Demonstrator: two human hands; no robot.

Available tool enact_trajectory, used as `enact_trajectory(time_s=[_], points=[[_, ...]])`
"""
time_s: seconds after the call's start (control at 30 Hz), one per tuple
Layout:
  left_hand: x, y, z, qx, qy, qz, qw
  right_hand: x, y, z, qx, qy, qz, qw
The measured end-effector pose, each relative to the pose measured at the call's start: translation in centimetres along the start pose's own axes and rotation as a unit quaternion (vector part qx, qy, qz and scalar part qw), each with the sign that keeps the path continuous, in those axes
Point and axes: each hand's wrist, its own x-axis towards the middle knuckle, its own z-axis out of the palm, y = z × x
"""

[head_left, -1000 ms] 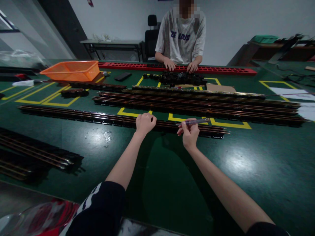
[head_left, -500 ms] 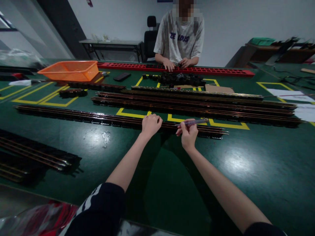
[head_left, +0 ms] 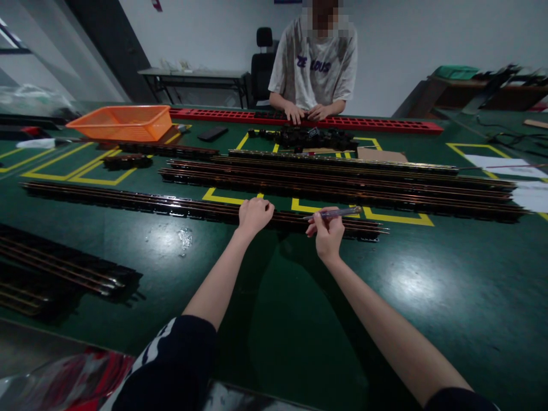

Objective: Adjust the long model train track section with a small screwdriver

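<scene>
A long black rail with copper-coloured rods [head_left: 128,200] lies slantwise across the table in front of me. My left hand [head_left: 256,216] is closed around its middle, fingers curled over the far side and partly hidden. Just right of that, my right hand [head_left: 329,233] pinches a slim pen-like tool [head_left: 338,213] with a translucent handle. Its thin tip points left, above the rail; whether it touches cannot be made out. The rods stick out a little past the rail's right end.
Beyond lies a bundle of similar rails [head_left: 342,182]; more rails [head_left: 64,262] lie at the near left. An orange basket [head_left: 124,125] stands at the back left. Across the green table [head_left: 428,342], a co-worker [head_left: 317,68] handles small dark parts by a red slotted strip [head_left: 394,124].
The rail has slid slightly to the left, and my left hand has moved left with it. My right hand and the pen-like tool stay in place. The co-worker's hands shifted a little.
</scene>
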Motion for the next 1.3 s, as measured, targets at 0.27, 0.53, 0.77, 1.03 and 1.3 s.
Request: enact_trajectory(time_s=[0.27,0.53,0.77,1.03,1.3], points=[[-0.1,-1.5,-0.5,0.007,0.009,-0.029,1.000,0.0,-0.2,0.0,-0.006,0.016,-0.010,1.000],[-0.1,-1.4,-1.0,0.025,0.000,-0.033,0.999,0.0,-0.1,0.0,-0.017,-0.004,-0.009,1.000],[-0.1,-1.7,-0.9,0.011,0.013,-0.021,1.000,0.0,-0.2,0.0,-0.025,-0.011,-0.018,0.999],[-0.3,0.9,-0.2,0.017,0.019,0.066,0.998,0.0,-0.1,0.1,-0.024,-0.009,-0.018,1.000],[-0.5,1.7,0.4,0.025,0.006,0.071,0.997,-0.1,-0.1,0.1,-0.041,-0.003,-0.028,0.999]])
